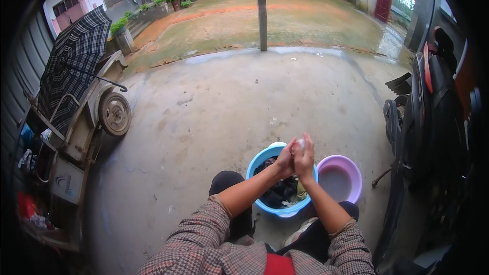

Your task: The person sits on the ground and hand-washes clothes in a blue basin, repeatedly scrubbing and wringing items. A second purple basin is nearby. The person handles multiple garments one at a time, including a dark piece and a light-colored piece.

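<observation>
My left hand point(285, 160) and my right hand point(304, 159) meet above the right side of a blue plastic basin point(251, 168). A small whitish thing point(301, 143) shows between them near the fingertips; its kind, and which hand bears it, cannot be made out. Dark clothes point(280, 191) lie in the basin, with an olive-green cloth point(301, 191) at their right side. Touching or close beside the blue basin on its right, a purple plastic basin point(358, 177) holds cloudy greyish water point(335, 183).
On the left, a cart with a wheel point(115, 114) carries an open plaid umbrella point(78, 53). A parked motorcycle or scooter point(433, 122) stands at the right, its stand point(381, 177) reaching the concrete floor point(198, 122). A metal post point(261, 11) rises ahead.
</observation>
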Available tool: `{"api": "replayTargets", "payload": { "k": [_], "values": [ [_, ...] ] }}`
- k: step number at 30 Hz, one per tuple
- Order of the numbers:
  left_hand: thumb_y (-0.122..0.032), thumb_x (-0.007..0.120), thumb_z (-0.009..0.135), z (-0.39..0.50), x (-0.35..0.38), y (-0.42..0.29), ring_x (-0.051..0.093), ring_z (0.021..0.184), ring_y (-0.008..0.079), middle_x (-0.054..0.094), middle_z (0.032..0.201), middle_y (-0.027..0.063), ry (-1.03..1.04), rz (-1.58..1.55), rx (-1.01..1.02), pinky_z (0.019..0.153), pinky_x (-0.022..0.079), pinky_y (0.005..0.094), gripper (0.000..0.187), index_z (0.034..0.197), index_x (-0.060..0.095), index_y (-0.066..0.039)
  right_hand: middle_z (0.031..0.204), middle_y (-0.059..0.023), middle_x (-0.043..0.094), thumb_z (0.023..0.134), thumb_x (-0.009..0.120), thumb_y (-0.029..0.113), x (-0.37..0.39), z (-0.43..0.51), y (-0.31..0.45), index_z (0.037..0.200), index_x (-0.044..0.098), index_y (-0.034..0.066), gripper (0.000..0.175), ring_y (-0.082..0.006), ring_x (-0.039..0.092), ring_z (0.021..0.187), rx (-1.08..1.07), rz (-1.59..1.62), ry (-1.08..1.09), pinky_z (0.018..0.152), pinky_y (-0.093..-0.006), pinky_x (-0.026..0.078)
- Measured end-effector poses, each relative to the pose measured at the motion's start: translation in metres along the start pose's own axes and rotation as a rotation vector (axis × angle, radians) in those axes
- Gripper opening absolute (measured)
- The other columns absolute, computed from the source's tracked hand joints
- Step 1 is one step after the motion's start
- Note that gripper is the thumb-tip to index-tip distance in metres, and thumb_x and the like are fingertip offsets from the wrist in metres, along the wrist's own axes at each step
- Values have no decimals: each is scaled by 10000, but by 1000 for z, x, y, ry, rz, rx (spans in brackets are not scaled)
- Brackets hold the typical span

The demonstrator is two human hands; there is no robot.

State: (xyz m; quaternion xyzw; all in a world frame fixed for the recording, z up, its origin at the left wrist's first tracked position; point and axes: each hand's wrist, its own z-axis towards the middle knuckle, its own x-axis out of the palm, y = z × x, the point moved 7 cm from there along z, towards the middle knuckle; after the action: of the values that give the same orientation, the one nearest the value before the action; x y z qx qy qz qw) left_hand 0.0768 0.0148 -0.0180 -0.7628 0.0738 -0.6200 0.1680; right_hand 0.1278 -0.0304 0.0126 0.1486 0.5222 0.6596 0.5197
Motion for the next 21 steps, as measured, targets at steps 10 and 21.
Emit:
{"api": "replayTargets", "payload": {
  "k": [10, 21],
  "values": [
    [-399, 488, 1021, 2, -11, 4, 597, 1074, 255, 575, 1237, 71, -292, 460, -76, 885, 515, 455, 517, 1471, 317, -210, 1477, -243, 397, 965, 548, 402, -19, 32, -58, 1471, 426, 66, 620, -382, 381, 1382, 317, 87, -98, 1146, -414, 295],
    [-270, 492, 972, 6, -41, -9, 596, 735, 136, 608, 835, -21, -422, 409, 58, 613, 480, 324, 172, 1070, 578, -158, 1359, -268, 508, 950, 619, 348, -11, 15, -30, 1354, 533, 34, 519, -364, 512, 1271, 235, 142, -73, 1050, -408, 418]
  ]
}}
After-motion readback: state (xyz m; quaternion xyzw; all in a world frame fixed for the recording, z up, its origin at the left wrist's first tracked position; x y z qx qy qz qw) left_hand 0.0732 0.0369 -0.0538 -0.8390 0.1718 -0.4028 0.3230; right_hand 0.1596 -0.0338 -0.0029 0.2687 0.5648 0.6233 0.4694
